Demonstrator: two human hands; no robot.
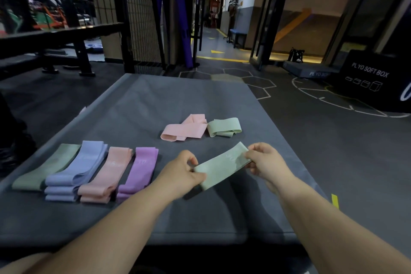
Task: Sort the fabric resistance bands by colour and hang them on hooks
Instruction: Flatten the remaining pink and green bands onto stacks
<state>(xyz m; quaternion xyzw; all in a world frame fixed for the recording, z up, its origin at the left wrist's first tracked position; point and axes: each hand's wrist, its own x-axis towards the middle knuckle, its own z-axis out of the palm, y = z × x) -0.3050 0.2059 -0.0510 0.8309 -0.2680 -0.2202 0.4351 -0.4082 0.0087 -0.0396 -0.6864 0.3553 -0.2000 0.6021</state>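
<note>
Both hands pinch a pale green band (222, 165) flat above the tabletop (200, 100), left hand (181, 172) near-left, right hand (265, 162) far-right, its long axis running diagonally between them.

3 grn bands (222, 168), 3 blue (77, 169), 3 pink (111, 171), 2 purple (140, 171), 1 mat (178, 95)

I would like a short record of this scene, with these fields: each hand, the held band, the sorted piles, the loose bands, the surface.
left hand: pinches the near end of the held band
right hand: pinches its far end
held band: pale green, spread flat between both hands, above the mat
sorted piles, left to right: green pile, blue pile, pink pile, purple pile
loose bands: pink band and green band, crumpled, side by side, farther away
surface: grey mat
</note>
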